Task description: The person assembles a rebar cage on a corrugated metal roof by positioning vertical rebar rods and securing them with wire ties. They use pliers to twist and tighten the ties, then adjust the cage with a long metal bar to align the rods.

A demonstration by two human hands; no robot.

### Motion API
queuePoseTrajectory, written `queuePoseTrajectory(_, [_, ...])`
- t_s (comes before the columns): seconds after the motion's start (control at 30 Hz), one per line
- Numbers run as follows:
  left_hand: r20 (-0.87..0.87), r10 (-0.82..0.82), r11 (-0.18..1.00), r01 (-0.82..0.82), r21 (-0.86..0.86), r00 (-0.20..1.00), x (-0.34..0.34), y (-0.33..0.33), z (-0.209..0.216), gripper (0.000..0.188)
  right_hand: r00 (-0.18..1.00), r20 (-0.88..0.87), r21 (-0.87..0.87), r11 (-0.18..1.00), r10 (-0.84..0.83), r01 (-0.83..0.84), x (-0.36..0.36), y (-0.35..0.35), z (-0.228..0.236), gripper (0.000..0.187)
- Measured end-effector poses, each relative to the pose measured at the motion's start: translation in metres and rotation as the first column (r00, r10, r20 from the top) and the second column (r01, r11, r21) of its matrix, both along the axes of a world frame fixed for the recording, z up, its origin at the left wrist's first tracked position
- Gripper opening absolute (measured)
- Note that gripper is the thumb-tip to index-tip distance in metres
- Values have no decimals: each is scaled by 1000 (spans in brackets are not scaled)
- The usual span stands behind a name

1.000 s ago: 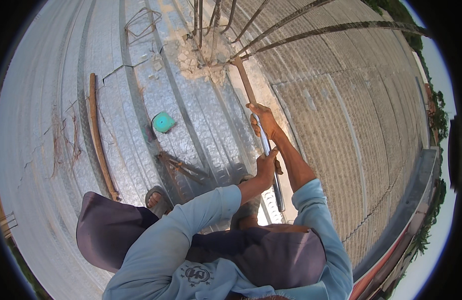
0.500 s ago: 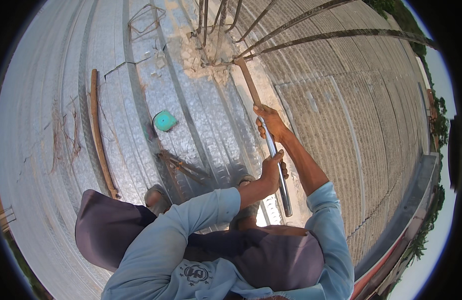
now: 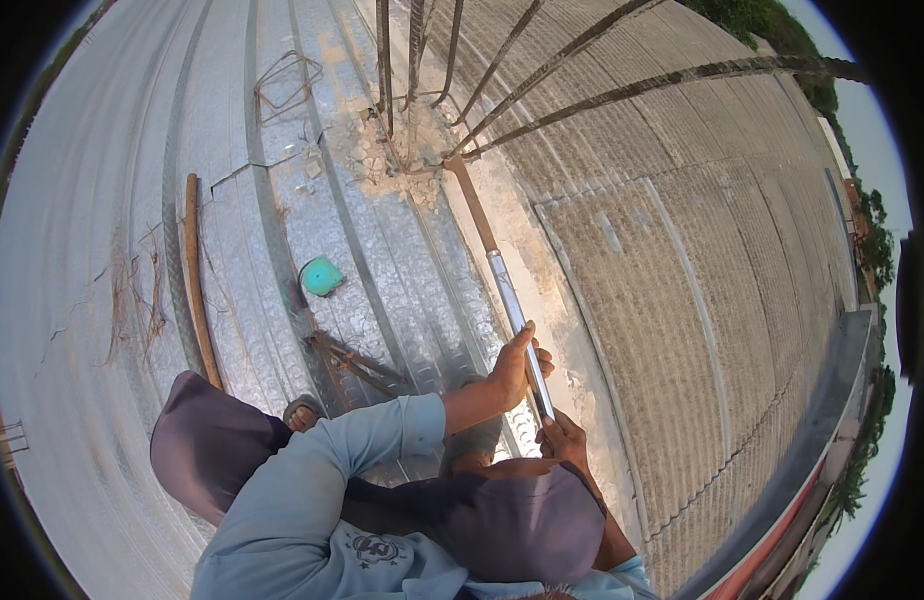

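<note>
Here, left fingers [image 3: 545,358] wrap the silver tube [image 3: 509,292]; right fingers [image 3: 554,434] clasp its near end.

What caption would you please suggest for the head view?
Left grip and right grip around a long bar, rebar ahead, metal roofing alongside.

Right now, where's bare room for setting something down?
Shiny metal sheet between the turquoise object and bar; corrugated roofing right of the pale strip. Crowded: rubble around the steel rods, and the bar's near end, gripped by left hand and right hand.
</note>
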State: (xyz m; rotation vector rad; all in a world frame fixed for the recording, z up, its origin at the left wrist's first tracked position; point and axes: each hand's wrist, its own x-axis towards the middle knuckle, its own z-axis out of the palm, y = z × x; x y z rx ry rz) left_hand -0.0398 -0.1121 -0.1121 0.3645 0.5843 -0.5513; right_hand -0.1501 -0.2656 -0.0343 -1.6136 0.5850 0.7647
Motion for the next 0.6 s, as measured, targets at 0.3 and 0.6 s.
queuePoseTrajectory(0.3, [829,-351,144,-850,506,434,183,120,178,83,881,472,-288,939,-32,188,-18,7,-17,53])
queuePoseTrajectory(0.6, [597,-763,265,-721,640,248,254,171,270,41,974,218,-252,968,62,-5,8,7,15,53])
